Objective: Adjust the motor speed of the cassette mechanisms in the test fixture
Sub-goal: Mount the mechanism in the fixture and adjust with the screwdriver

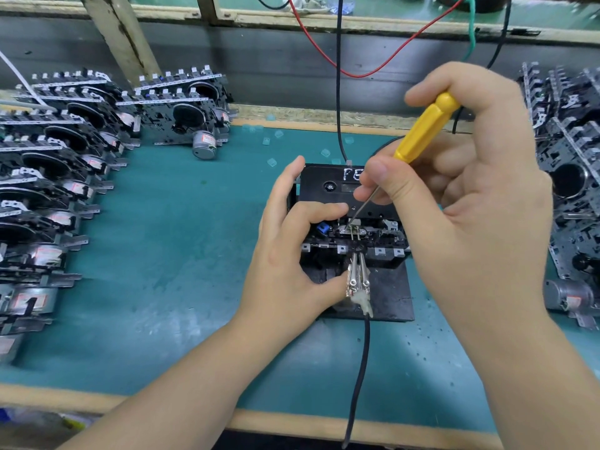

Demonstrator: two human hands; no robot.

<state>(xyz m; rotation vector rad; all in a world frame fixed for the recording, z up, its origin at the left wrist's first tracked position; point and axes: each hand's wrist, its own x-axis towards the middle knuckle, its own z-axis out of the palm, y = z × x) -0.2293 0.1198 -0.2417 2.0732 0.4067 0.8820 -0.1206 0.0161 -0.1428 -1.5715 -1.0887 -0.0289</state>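
Screwdriver [422, 131] pinched in right hand [480, 190], shaft slanting down-left, tip on mechanism [354, 230] in fixture [389, 287]; left hand [292, 254] curled, steadying mechanism's left side

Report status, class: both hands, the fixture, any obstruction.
Right hand grips yellow screwdriver, tip down in cassette mechanism. Left hand steadies test fixture. Clip leads attached; nothing blocking.

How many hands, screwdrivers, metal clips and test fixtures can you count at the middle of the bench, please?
Hands: 2, the left hand and the right hand
Yellow-handled screwdriver: 1
Metal clips: 2
Test fixture: 1
Total: 6
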